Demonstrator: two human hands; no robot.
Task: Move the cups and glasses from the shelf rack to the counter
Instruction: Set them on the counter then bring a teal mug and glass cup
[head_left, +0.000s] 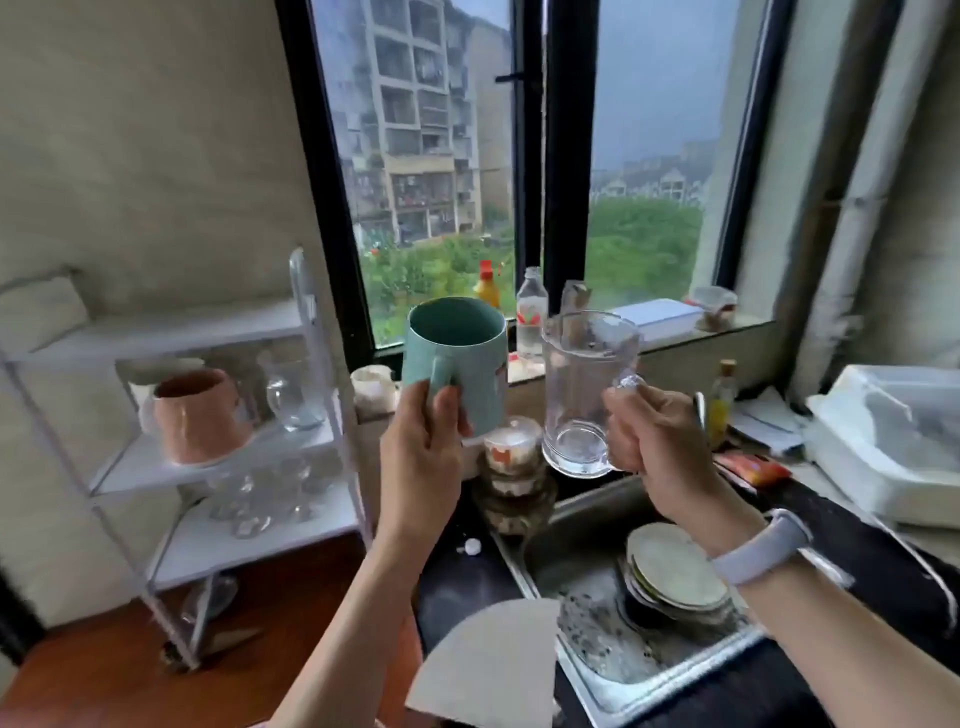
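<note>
The left hand (423, 457) grips the handle of a teal mug (457, 358), held upright in the air. The right hand (660, 441) clasps the handle of a clear glass mug (584, 389) above the sink (582, 525). Left of them, the white shelf rack (218, 332) holds a pink mug (197, 415) and several glasses (260, 499).

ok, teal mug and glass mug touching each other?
Apart. Head view shows window sill and a bottle between the teal mug and the glass mug.

Both arms raised forward, left hand (423, 447) and right hand (657, 441) each in closed grip.
</note>
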